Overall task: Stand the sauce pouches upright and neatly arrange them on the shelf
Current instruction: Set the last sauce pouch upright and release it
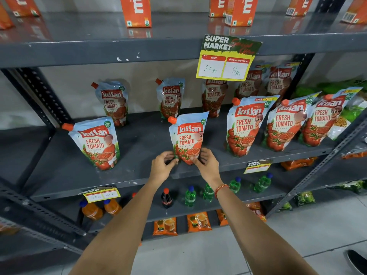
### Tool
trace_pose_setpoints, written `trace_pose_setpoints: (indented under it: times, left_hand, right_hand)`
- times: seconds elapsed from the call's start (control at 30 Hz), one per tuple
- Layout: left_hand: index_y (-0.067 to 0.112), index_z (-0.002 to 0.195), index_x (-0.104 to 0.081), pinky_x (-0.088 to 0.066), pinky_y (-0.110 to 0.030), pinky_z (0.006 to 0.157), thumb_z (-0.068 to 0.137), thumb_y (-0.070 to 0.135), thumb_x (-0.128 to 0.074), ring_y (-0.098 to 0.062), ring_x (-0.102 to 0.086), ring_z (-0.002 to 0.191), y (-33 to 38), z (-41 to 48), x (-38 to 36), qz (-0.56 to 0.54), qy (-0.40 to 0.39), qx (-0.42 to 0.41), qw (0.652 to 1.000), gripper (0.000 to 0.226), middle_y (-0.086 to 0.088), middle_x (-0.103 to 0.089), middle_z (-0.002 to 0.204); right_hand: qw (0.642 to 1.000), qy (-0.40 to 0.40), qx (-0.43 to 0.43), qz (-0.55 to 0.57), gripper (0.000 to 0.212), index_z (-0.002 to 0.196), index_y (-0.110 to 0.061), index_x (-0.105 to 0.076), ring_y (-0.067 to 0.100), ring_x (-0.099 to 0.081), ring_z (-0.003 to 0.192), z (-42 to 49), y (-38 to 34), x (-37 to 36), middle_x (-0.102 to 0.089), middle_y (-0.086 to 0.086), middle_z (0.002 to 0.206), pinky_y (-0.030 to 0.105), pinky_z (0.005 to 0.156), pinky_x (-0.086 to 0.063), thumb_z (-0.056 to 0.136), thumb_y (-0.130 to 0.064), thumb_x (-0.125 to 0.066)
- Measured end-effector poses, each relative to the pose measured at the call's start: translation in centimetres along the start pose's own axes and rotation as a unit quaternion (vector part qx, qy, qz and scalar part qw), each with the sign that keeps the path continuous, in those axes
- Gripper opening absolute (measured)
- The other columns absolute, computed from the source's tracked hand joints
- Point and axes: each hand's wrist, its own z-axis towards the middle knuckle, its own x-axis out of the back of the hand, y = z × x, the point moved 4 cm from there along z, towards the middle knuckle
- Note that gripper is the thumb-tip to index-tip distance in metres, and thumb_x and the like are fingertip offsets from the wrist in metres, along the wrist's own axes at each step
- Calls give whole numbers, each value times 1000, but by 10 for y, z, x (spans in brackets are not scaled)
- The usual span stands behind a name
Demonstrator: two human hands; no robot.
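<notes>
At mid-shelf (139, 167), front row, the centre ketchup pouch (188, 138) is pinched at its base corners by the left hand (161, 165) and right hand (206, 163), fingers closed on it. Soft, floppy, likely slippery film (contents shift); low grip judged best.
</notes>
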Motion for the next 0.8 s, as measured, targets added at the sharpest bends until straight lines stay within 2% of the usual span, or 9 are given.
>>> trace_pose_setpoints:
  times: [0.07, 0.27, 0.6, 0.7, 0.8]
  left_hand:
    - [3, 112, -62, -46, -23, 91, 80, 14, -69, -20, -64, 103, -2, -1, 3, 0, -16, 0, 1000, 34, -13, -70, 109]
    - [3, 117, -60, -44, -23, 94, 81, 15, -68, -22, -62, 109, -5, -4, 10, -8, -35, 1, 999, 39, -15, -67, 115]
    - [1, 113, -62, -45, -21, 90, 82, 12, -66, -22, -64, 106, -9, 0, 20, 4, -4, -1, 1000, 33, -16, -69, 111]
    - [3, 115, -61, -44, -23, 94, 83, 15, -66, -21, -63, 108, -7, -2, 23, 10, -8, -19, 1000, 35, -14, -69, 113]
    - [5, 114, -62, -44, -13, 90, 84, 16, -65, -17, -63, 103, -13, -5, 43, 0, 31, -26, 999, 33, -11, -69, 111]
  right_hand:
    - [1000, 7, -1, -2, 47, 122, -1, -52, 18, -59, 108, 0, -1, -2, -63, 13, 120, 28, 99, -46, 81, -13, -71]
    - [1000, 10, 4, -10, 45, 117, -3, -55, 24, -61, 111, 0, 4, -11, -64, 14, 118, 40, 101, -49, 79, -18, -73]
    - [999, 14, 11, -43, 41, 117, -3, -56, 22, -61, 110, -9, 2, -22, -65, 12, 117, 34, 100, -49, 81, -16, -72]
    - [993, 81, 36, -75, 28, 106, -7, -59, 22, -62, 100, -18, -1, -24, -64, 12, 109, 34, 90, -52, 83, -17, -69]
    - [982, 151, 93, -65, 13, 97, -7, -60, 20, -60, 86, -42, -14, -41, -62, 13, 98, 22, 76, -46, 87, -15, -63]
